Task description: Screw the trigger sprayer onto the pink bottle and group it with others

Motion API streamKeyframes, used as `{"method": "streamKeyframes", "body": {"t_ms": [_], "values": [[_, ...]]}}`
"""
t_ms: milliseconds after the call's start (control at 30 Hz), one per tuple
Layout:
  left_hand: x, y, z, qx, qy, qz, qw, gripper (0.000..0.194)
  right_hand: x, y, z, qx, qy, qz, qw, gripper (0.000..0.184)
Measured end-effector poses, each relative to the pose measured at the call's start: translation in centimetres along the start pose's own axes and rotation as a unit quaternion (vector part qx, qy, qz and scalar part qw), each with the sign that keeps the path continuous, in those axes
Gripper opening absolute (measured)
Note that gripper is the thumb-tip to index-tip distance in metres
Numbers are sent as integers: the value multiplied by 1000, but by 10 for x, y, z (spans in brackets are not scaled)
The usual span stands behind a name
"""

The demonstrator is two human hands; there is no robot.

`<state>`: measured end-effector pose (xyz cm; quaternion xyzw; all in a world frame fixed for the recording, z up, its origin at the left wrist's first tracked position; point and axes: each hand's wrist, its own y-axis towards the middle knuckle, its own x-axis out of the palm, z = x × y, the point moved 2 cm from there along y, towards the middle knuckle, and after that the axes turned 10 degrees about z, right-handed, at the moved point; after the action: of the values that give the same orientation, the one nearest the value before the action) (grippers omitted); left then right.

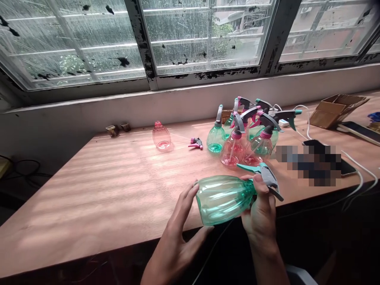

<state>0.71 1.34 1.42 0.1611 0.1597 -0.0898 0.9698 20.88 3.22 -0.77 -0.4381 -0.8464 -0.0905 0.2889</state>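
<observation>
I hold a green see-through spray bottle (pixel 221 198) on its side over the near edge of the wooden table (pixel 97 186). My right hand (pixel 261 215) grips its neck just below the grey and teal trigger head (pixel 264 176). My left hand (pixel 181 233) cups the bottle's rounded base with the fingers spread. A cluster of several finished green and pink spray bottles (pixel 249 134) stands behind it. An empty pink bottle (pixel 161 135) without a head stands alone further left. A loose pink and grey trigger head (pixel 196 143) lies on the table between the two.
Two phones (pixel 338 158) and a white cable (pixel 353 162) lie at the right. A cardboard box (pixel 335 109) sits at the far right near the window sill. Two small dark items (pixel 118 128) rest by the wall. Black cables hang off the left side.
</observation>
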Motion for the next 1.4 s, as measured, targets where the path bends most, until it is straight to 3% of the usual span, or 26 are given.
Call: {"method": "streamKeyframes", "body": {"t_ms": [100,200,367,500,633,767,1000,1100,1200,1267,1400], "values": [[10,3,0,-4,-17,-22,1000,83,-6,8,-4,-21,-10,6,1000,37],[22,10,-3,5,-82,-1,997,100,-12,14,-10,-48,-22,11,999,38],[33,16,6,52,-49,-16,997,79,-21,22,-13,-34,-2,27,999,34],[32,11,15,56,-43,-38,997,73,-24,28,-8,13,17,38,999,34],[32,9,11,0,-99,-17,995,88,-20,25,-9,-5,15,29,999,34],[32,10,4,-23,-171,10,985,73,-13,18,-12,-17,13,22,1000,33],[19,0,-1,-36,-81,-51,995,79,-10,16,-9,-25,14,15,999,34],[17,1,-5,-50,-119,-39,991,90,-9,13,-8,-32,6,7,999,35],[20,8,-9,-53,-166,-17,985,83,-7,10,-9,-62,9,-4,998,34],[21,12,-9,-41,-150,-16,988,76,-7,9,-10,-77,15,-1,997,30],[21,13,-2,3,-67,-32,997,86,-10,13,-10,-46,18,11,999,29]]}}
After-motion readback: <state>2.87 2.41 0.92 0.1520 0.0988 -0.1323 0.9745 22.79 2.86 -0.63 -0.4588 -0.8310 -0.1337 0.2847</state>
